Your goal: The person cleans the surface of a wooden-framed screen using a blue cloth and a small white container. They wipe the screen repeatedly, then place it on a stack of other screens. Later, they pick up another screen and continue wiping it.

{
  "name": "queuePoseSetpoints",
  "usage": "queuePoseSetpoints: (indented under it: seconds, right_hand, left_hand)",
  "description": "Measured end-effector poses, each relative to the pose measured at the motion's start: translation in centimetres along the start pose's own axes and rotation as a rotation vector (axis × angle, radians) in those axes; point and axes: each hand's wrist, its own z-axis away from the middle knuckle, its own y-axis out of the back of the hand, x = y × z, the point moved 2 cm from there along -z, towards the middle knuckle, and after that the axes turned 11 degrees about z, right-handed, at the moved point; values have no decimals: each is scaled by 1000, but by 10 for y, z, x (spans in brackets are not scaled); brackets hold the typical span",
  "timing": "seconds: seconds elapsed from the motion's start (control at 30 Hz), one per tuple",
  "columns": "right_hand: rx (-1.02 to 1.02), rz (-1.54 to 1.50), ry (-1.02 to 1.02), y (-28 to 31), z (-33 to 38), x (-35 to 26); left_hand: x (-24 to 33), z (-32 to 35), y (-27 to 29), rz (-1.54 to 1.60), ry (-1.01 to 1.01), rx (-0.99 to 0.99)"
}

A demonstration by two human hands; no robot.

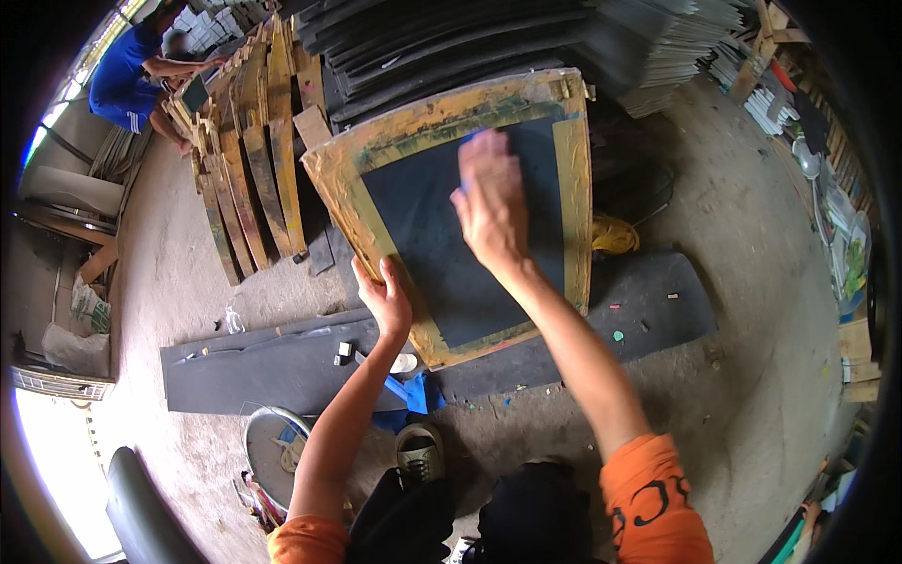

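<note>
- At frame centre stands a yellow-stained wooden screen frame with a dark mesh panel, tilted against black sheet stacks.
- The left hand grips the frame's lower-left edge.
- The right hand presses a small blue piece, mostly hidden, on the mesh.
- A blue cloth lies below, on the grey mat.
- Upper left, a person in blue works beside leaning wooden frames.

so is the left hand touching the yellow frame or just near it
Touching. The head view shows the left hand gripping the lower left edge of the yellow-bordered frame, fingers curled over its rim. The right hand presses on the dark panel.
</note>
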Motion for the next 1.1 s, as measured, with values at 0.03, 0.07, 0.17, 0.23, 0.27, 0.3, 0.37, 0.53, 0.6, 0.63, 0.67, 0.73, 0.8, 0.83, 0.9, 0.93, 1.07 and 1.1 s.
queuePoseSetpoints:
  seconds: [0.03,0.07,0.17,0.23,0.27,0.3,0.37,0.53,0.6,0.63,0.67,0.73,0.8,0.83,0.9,0.93,1.07,1.1]
  right_hand:
    - [-51,-108,215,-5,4,1]
    - [-72,-49,339,1,-1,17]
    - [131,129,-108,16,-10,54]
    - [11,-104,107,13,4,35]
    - [-36,10,211,15,7,37]
    - [-84,124,315,19,10,42]
    - [-17,339,10,26,0,60]
    - [-113,212,165,27,13,55]
    - [-86,213,8,25,11,45]
    - [-20,50,-20,18,16,38]
    - [-66,20,69,16,20,40]
    - [-133,123,272,19,16,50]
    - [-24,148,23,21,4,56]
    - [22,127,-149,17,0,43]
    - [-20,-45,-56,12,13,17]
    - [-100,-96,40,7,29,4]
    - [-370,3,355,9,93,19]
    - [-344,52,279,7,91,33]
  left_hand:
    - [2,0,-2,2,-6,1]
    - [4,1,-2,3,-9,4]
    - [6,1,-2,-12,-67,18]
    - [7,0,-1,-10,-14,5]
    - [5,0,0,-14,0,20]
    - [6,-1,0,-6,-14,20]
    - [6,1,-2,18,-38,24]
    - [6,2,-2,-31,-7,29]
    - [5,1,3,-51,-4,42]
    - [5,1,1,-45,7,29]
    - [5,2,-2,-39,19,16]
    - [5,0,0,-58,-6,20]
    - [5,1,0,-64,6,29]
    - [4,3,3,-65,0,33]
    - [5,1,-1,-38,-17,24]
    - [4,-1,2,-51,-32,36]
    - [3,2,-1,-56,5,28]
    - [3,2,-2,-57,31,13]
